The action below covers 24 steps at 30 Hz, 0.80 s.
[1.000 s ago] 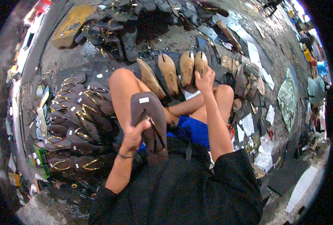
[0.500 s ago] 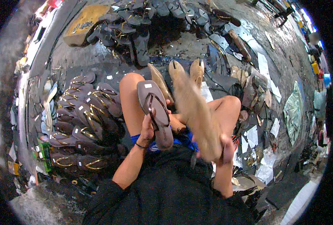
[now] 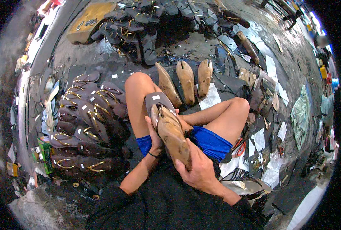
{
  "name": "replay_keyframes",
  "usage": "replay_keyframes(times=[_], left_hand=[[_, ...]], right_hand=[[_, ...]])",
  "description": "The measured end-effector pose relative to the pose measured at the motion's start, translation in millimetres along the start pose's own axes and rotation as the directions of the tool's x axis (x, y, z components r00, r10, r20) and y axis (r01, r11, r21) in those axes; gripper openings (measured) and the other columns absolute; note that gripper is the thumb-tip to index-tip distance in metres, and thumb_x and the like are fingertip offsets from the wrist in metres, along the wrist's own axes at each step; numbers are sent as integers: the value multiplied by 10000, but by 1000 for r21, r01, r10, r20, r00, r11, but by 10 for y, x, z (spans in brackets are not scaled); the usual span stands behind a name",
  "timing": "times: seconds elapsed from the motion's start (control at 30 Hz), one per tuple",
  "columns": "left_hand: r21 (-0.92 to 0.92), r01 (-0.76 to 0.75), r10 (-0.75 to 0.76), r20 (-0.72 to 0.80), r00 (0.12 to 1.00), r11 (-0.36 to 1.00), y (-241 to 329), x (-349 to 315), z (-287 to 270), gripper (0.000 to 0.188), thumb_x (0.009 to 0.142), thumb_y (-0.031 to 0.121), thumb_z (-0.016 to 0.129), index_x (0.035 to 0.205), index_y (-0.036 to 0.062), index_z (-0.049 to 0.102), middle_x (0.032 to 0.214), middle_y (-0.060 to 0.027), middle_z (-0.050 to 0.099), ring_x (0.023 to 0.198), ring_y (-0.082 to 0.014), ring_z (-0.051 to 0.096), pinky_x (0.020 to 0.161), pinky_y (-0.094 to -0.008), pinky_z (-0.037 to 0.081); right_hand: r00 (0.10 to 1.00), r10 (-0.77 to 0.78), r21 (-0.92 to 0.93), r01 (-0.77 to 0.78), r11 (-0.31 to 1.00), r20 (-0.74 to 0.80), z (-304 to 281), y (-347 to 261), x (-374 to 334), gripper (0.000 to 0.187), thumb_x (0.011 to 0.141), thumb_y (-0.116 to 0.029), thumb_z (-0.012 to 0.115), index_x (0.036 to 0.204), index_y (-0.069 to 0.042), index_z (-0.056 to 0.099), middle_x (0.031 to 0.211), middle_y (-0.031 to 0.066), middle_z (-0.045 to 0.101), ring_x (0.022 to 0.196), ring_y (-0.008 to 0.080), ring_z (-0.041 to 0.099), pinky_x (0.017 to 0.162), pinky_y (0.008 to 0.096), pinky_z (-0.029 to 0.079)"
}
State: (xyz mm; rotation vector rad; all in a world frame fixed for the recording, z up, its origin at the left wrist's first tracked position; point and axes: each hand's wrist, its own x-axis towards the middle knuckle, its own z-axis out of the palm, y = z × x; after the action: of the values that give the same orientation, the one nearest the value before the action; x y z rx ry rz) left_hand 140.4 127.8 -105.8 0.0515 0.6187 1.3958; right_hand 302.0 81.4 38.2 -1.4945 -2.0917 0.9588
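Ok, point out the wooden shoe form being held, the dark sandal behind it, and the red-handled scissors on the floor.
wooden shoe form (image 3: pixel 173 138), head view, middle of its top.
dark sandal (image 3: pixel 158 100), head view, bare sole near its far end.
red-handled scissors (image 3: pixel 238 147), head view, on the handles.

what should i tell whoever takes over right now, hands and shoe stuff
Left hand holds a dark sandal from behind, over the lap. Right hand grips the heel of a wooden shoe form, its toe pushed under the sandal's strap.
Three more wooden forms lie on the floor ahead; finished sandals are stacked at the left.
Done: form partly in. Left: seat it fully.
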Motion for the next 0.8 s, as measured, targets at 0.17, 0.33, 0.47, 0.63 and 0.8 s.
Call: replay_keyframes(times=[0.17,0.33,0.47,0.63,0.8], left_hand=[[-7,11,-11,-64,998,1000,-83,49,63,1053,872,857,276,1416,-30,437,1282,-194,599,976,-268,659,820,-398,587],[18,120,-119,-73,990,993,78,98,56,1031,891,833,292,1415,-42,440,1297,-186,603,983,-276,664,850,-394,571],[389,86,-155,147,977,917,274,148,44,701,869,319,614,1423,-66,422,1337,-256,570,1095,-300,654,988,-399,524],[251,303,-373,314,873,919,242,249,341,799,794,163,703,1471,-47,334,1320,-239,580,1085,-323,658,962,-428,540],[417,109,-199,178,964,902,172,121,152,706,901,352,690,1419,-46,421,1213,-211,641,945,-284,701,804,-393,604]], right_hand=[[998,64,6,-64,998,0,-87,-9,-76,677,868,-268,710,1368,102,443,1234,278,617,1049,389,670,878,411,565],[892,413,362,-452,815,184,-649,5,-123,550,842,-190,653,1338,23,554,1187,202,676,1137,280,644,1002,403,480],[888,343,150,-311,938,-307,-590,806,262,484,898,-255,629,1276,43,581,1102,250,687,1052,378,676,931,439,513],[774,420,-41,-495,868,-474,24,2058,1558,523,893,-267,638,1308,36,543,1208,300,631,1104,454,614,976,479,473],[904,309,256,-237,937,-295,147,1907,1816,680,824,-217,732,1398,29,464,1269,237,594,1183,354,584,980,417,494]])
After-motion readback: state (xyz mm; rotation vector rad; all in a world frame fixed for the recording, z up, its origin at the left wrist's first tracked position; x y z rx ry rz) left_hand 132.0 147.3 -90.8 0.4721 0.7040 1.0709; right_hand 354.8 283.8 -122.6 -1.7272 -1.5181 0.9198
